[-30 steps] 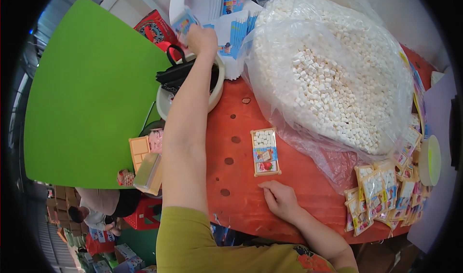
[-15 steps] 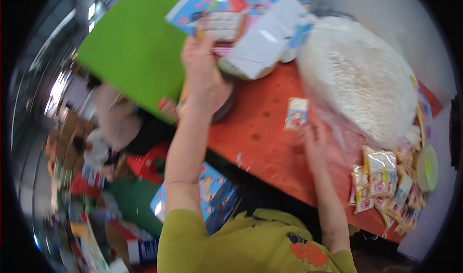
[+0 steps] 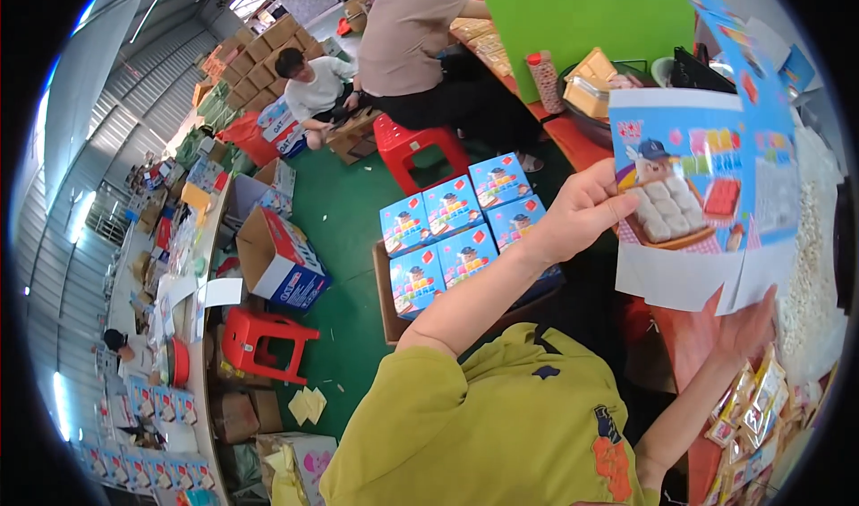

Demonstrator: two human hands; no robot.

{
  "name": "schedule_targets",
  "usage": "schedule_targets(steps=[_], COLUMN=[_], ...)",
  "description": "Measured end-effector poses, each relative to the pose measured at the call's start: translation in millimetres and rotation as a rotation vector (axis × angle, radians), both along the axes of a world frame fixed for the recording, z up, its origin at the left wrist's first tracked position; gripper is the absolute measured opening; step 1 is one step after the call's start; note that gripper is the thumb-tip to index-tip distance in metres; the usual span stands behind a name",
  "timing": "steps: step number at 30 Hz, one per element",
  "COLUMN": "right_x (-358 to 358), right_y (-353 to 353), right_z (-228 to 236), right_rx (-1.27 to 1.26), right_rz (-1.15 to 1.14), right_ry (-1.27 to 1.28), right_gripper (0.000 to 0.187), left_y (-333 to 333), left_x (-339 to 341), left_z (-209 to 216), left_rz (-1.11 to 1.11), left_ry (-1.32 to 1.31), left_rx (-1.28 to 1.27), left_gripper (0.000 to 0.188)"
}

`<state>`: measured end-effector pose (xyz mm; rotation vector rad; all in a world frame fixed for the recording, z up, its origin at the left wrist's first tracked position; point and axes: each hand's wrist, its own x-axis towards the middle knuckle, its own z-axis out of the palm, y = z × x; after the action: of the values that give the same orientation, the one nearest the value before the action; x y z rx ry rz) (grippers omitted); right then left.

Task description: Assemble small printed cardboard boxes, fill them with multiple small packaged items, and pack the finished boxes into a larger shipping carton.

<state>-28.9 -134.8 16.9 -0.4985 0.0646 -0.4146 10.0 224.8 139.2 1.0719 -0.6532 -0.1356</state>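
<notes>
My left hand pinches the left edge of a blue printed carton. The carton has white flaps and a picture of white blocks on its front. Its lower flaps hang loose over the red table. My right hand is at the carton's lower right, by the flaps; its fingers are partly hidden and blurred. Below that hand lie several small yellow and white packets. Behind the carton, at the right, sits a large clear bag of small white pieces.
An open cardboard box holding several blue cartons stands on the green floor to my left. Red stools are nearby. Two people sit further off. A green panel, a jar and a bowl of packets are at the far side.
The view has swung left, bringing the floor, the boxed cartons and the people into sight. The carton is now upright and closer. My right hand has moved from beside a small packet to the carton.
</notes>
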Motion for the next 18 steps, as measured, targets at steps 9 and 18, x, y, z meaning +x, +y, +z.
schedule_targets(steps=[9, 18], right_x=[-48, -56], right_y=[75, 119], right_z=[-15, -3], right_rx=[-0.509, -1.111], right_rz=[0.183, 0.142], right_ry=[0.554, 0.627], right_gripper=[0.046, 0.038], left_y=[23, 29], left_x=[-22, 25], left_z=[-6, -18], left_rz=[0.114, 0.337], left_ry=[-0.219, -0.189], left_rx=[0.157, 0.195], left_gripper=[0.050, 0.046])
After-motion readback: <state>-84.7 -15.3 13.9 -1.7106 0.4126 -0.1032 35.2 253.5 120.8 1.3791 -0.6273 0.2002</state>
